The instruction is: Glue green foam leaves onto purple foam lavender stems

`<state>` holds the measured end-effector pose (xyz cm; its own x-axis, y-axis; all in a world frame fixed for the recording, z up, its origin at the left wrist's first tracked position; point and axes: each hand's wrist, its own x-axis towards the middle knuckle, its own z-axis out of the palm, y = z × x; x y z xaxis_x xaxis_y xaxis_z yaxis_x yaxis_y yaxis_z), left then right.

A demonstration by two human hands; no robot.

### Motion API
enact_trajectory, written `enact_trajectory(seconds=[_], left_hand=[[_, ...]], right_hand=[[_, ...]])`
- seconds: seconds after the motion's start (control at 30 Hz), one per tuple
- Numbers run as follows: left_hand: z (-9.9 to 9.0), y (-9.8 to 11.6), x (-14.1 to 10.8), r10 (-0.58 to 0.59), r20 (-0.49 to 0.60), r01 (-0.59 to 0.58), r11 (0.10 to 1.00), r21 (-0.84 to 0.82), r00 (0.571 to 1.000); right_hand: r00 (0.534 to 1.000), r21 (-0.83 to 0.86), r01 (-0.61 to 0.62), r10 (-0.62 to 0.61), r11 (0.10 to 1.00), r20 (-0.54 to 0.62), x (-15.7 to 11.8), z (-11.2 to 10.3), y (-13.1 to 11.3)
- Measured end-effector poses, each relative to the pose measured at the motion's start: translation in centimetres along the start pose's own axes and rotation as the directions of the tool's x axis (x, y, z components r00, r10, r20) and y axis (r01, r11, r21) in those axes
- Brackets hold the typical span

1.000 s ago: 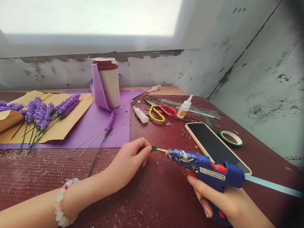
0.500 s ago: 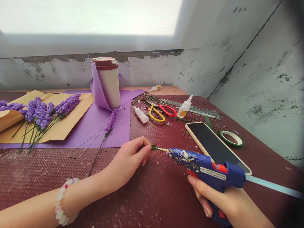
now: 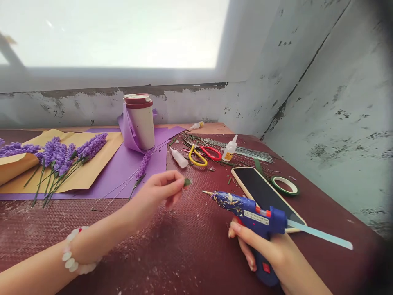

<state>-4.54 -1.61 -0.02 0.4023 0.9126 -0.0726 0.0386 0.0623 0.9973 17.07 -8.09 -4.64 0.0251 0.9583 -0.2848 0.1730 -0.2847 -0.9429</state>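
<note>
My left hand (image 3: 164,188) pinches a small dark green leaf-like piece (image 3: 187,182) between thumb and fingertips above the table. A bead bracelet circles that wrist. My right hand (image 3: 260,246) is wrapped round the handle of a blue hot glue gun (image 3: 236,205), its metal nozzle pointing left, apart from the green piece. A pale glue stick (image 3: 321,234) sticks out of the gun's back. Beyond my left hand lies a single purple flower stem (image 3: 143,164), its lower end hidden behind my arm. Several more purple flower stems (image 3: 61,157) rest on yellow-brown paper (image 3: 101,164) at the left.
A lidded cup (image 3: 144,127) stands on purple paper (image 3: 123,180). Behind my hands lie a white bottle (image 3: 178,158), yellow-and-red-handled scissors (image 3: 198,157), thin wires (image 3: 251,152) and an upright glue bottle (image 3: 229,149). A phone (image 3: 254,184) and green tape roll (image 3: 285,185) are at the right.
The glue gun's nozzle and the green piece, which were touching, have come apart. My left hand has drawn back to the left and up. The camera's view has tilted upward slightly.
</note>
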Motion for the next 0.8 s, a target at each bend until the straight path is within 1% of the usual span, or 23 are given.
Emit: enact_trajectory(seconds=[0.03,0.1,0.13,0.2,0.27,0.3,0.33,0.4,0.43,0.47,0.5,0.53,0.57,0.6,0.67,0.73,0.77,0.8], left_hand=[[-0.5,0.9,0.1,0.048,-0.066,-0.048,0.999,-0.006,0.997],[-1.6,2.7,0.2,0.116,-0.197,-0.112,0.993,0.033,0.973],[-2.2,3.5,0.1,0.11,-0.229,-0.095,0.993,0.076,0.967],[-3.1,4.7,-0.4,0.085,-0.233,-0.05,0.987,0.156,0.969],[-3.8,5.5,-1.5,0.087,-0.243,-0.035,0.976,0.213,0.966],[-4.1,5.6,-2.1,0.109,-0.265,-0.045,0.971,0.236,0.958],[-4.4,5.8,-2.8,0.141,-0.296,-0.063,0.964,0.258,0.945],[-5.0,5.8,-4.3,0.2,-0.356,-0.094,0.952,0.292,0.913],[-5.3,5.7,-5.1,0.218,-0.38,-0.105,0.95,0.295,0.899],[-5.5,5.6,-5.8,0.226,-0.397,-0.116,0.952,0.283,0.89],[-5.7,5.5,-6.4,0.233,-0.414,-0.132,0.957,0.257,0.88],[-5.8,5.3,-7.0,0.237,-0.427,-0.153,0.963,0.222,0.873],[-5.8,5.2,-7.6,0.239,-0.441,-0.172,0.967,0.186,0.865],[-5.8,5.1,-8.1,0.238,-0.454,-0.185,0.97,0.158,0.859],[-5.7,5.0,-8.9,0.232,-0.468,-0.19,0.972,0.136,0.853],[-5.6,5.0,-9.2,0.23,-0.472,-0.177,0.972,0.155,0.851],[-5.7,5.1,-9.3,0.234,-0.471,-0.171,0.97,0.173,0.85],[-5.8,5.2,-9.2,0.239,-0.466,-0.166,0.967,0.192,0.852]], right_hand=[[0.999,0.011,0.031,-0.032,0.999,0.008,0.1,0.0,0.2],[0.996,0.016,0.092,-0.093,0.996,0.012,0.2,0.0,0.4],[0.992,0.003,0.122,-0.122,0.993,0.008,0.4,-0.1,0.4],[0.986,-0.086,0.162,-0.164,0.983,-0.017,0.8,-0.7,0.1],[0.972,-0.275,0.197,-0.223,0.941,-0.067,1.2,-1.4,-0.6],[0.956,-0.395,0.215,-0.276,0.893,-0.103,1.4,-1.6,-1.0],[0.921,-0.494,0.274,-0.372,0.825,-0.11,1.6,-1.8,-1.4],[0.834,-0.633,0.428,-0.552,0.645,0.002,1.9,-1.5,-1.8],[0.792,-0.683,0.478,-0.608,0.552,0.063,2.0,-1.1,-1.6],[0.763,-0.739,0.483,-0.64,0.47,0.091,2.1,-0.5,-1.3],[0.745,-0.804,0.44,-0.663,0.399,0.079,2.2,0.0,-0.9],[0.742,-0.851,0.406,-0.663,0.332,0.095,2.3,0.5,-0.4],[0.741,-0.876,0.386,-0.662,0.289,0.108,2.2,0.8,0.1],[0.739,-0.879,0.395,-0.661,0.268,0.131,2.1,0.9,0.5],[0.728,-0.85,0.465,-0.653,0.249,0.207,1.4,0.7,0.5],[0.721,-0.82,0.512,-0.646,0.255,0.249,0.2,0.5,-0.6],[0.729,-0.821,0.507,-0.639,0.263,0.245,-0.6,0.8,-1.4],[0.745,-0.83,0.483,-0.629,0.28,0.222,-1.5,1.5,-2.4]])
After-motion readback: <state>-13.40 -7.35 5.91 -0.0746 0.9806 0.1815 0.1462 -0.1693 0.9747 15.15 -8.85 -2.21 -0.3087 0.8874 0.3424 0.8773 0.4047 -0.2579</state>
